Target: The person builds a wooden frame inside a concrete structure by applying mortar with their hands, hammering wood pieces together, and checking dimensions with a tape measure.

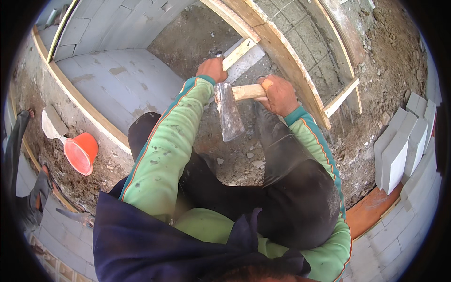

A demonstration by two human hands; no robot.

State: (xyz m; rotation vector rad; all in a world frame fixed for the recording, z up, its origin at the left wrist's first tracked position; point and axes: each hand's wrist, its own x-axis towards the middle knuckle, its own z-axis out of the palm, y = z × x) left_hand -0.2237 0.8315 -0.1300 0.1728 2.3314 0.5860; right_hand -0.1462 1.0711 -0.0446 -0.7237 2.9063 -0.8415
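My right hand (280, 96) is closed round the pale wooden handle of a hatchet (230, 115). Its worn grey metal head hangs in front of my knees, with the broad edge toward me. My left hand (213, 70) is closed at the near end of a short wooden strip (240, 52). A small dark, round-ended thing pokes up beside that fist; I cannot make out what it is. The strip's far end meets a long formwork board (282, 42), and a nail seems to stand up there.
Wet, scored mortar (303, 37) lies between boards at the upper right, with a wooden crosspiece (342, 97) near their end. Left are a grey block wall (108, 28), an orange bucket (81, 152) and a trowel (54, 123). Grey blocks (397, 145) are stacked right. Another person's legs show far left.
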